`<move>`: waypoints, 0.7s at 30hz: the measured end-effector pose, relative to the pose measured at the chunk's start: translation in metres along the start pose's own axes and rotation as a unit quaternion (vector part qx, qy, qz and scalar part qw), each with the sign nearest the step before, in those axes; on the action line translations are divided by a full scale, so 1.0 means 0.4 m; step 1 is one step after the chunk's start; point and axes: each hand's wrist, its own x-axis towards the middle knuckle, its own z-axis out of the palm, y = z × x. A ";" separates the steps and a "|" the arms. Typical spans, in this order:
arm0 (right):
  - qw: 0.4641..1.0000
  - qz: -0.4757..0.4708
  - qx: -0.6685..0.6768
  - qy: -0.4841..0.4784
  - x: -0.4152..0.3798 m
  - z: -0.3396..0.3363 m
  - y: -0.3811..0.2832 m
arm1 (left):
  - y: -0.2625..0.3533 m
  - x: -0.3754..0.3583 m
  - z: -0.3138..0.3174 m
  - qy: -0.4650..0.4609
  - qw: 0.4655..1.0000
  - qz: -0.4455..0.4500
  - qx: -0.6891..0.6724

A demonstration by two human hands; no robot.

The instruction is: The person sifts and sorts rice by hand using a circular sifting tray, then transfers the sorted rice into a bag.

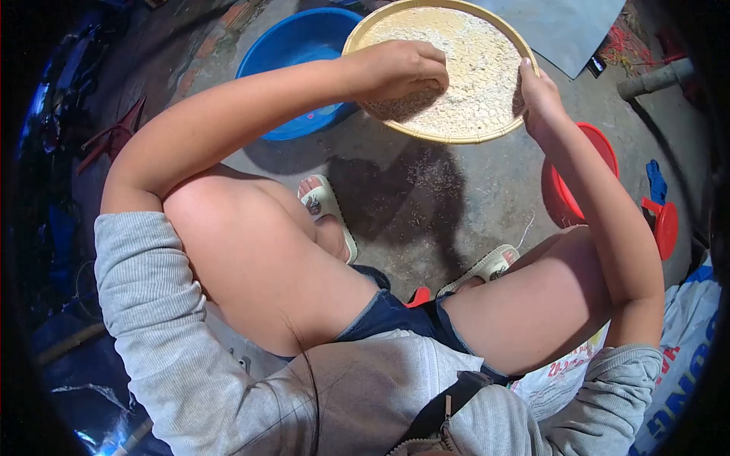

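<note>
I work the left hand (411, 70) in grain (483, 72), fingers bunched, pinch unclear; right hand (541, 99) clamps bamboo tray (479, 140), needs steady support.

Both bare forearms are extended forward; the left hand (541, 102) is curled in a grip, the right hand (403, 70) held palm down, its fingers bent.

two hands (411, 70) (541, 99), two sandals (328, 199) (498, 262), one round tray (477, 140) and one blue basin (298, 39) show.
</note>
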 end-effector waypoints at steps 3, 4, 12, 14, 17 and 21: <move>1.000 0.012 0.009 -0.009 0.016 -0.011 0.003 | -0.002 -0.013 -0.014 0.019 1.000 -0.018 0.009; 1.000 0.019 0.010 -0.007 0.015 -0.011 -0.001 | -0.007 -0.018 -0.010 0.043 0.999 -0.022 0.003; 0.999 0.018 -0.045 -0.019 0.021 -0.008 0.001 | 0.005 -0.024 -0.017 0.090 0.994 -0.058 -0.028; 0.998 -0.007 -0.046 -0.037 0.016 -0.006 -0.003 | 0.003 -0.014 -0.020 0.095 0.991 -0.081 -0.049; 0.997 -0.010 -0.058 -0.046 0.044 -0.014 0.018 | 0.000 -0.005 -0.028 0.132 0.962 -0.201 -0.131; 0.999 -0.005 -0.025 -0.044 0.095 -0.031 0.065 | -0.055 -0.004 -0.044 0.175 0.822 -0.426 -0.336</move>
